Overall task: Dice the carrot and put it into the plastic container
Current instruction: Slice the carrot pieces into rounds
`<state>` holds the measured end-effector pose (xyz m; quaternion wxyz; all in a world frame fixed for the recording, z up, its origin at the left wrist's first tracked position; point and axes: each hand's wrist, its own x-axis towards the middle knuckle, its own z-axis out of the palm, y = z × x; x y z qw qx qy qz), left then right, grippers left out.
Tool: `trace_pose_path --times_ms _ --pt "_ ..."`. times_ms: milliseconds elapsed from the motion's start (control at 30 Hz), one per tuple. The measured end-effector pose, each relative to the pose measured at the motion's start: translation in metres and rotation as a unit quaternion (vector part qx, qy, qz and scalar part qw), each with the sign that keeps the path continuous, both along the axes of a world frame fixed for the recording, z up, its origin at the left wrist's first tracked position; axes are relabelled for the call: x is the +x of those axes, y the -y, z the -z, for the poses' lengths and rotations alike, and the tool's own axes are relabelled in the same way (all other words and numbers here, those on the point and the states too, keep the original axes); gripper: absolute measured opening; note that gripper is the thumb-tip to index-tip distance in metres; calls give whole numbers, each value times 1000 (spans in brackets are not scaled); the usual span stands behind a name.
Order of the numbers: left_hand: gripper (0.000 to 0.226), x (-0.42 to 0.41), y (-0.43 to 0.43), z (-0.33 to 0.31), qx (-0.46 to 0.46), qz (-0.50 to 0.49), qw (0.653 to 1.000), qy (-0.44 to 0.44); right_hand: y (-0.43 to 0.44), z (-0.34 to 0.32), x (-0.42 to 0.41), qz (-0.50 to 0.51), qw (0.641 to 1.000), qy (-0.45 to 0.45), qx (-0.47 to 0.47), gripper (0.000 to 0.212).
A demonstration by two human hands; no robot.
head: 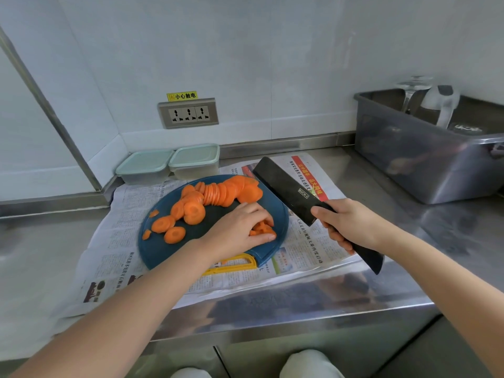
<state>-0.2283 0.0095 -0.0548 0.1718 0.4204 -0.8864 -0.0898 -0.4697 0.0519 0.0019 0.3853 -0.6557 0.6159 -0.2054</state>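
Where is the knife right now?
In the head view the knife is on the right, gripped by the right hand, its black blade over the newspaper just right of the blue cutting board and the row of carrot slices.

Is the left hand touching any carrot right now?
Touching. The head view shows the left hand gripping carrot pieces on the board, fingers curled round them.

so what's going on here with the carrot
A person is partway through cutting carrot on a round dark blue cutting board. The left hand grips a small stack of orange carrot slices near the board's right edge. The right hand holds a black cleaver clear of the board. The other round slices are undiced, and both pale green-lidded plastic containers are closed.
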Motion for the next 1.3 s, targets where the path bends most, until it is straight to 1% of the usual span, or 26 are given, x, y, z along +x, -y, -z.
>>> trace_pose_path --times_ms 167,367,467,533,600,700,867,933,1033,1133,1233,1300 --pt "20 -2 -3 3 -33 -23 999 -5 0 4 5 -16 1000 -9 -3 33" --pt "19 10 -4 4 -51 -75 996 -16 -1 2 8 -18 1000 -9 -6 33" --pt "18 19 -6 2 -13 -77 997 -28 -1 3 9 -22 1000 -10 -6 32" --pt "16 24 -6 -5 44 -75 994 -60 -1 3 10 -22 1000 -9 -6 31" --pt "20 30 -2 -14 105 -76 988 -83 0 4 12 -22 1000 -9 -4 30" --pt "21 37 6 -25 130 -65 988 -46 2 5 13 -22 1000 -10 -1 28" --pt "11 36 16 -37 129 -42 990 47 4 5 13 -22 1000 -10 1 27" --pt "10 35 17 -38 123 -29 990 69 5 6 13 -23 1000 -10 -1 28" --pt "4 35 14 -39 108 -49 992 32 6 6 13 -25 1000 -9 -4 27" --pt "4 40 11 -36 111 -86 990 -3 6 8 15 -25 1000 -8 -8 26" --pt "11 45 7 -30 121 -100 988 -12 6 11 16 -36 999 -15 -16 26" --pt "19 48 6 -27 114 -115 986 -46 6 12 18 -42 999 -15 -15 26"
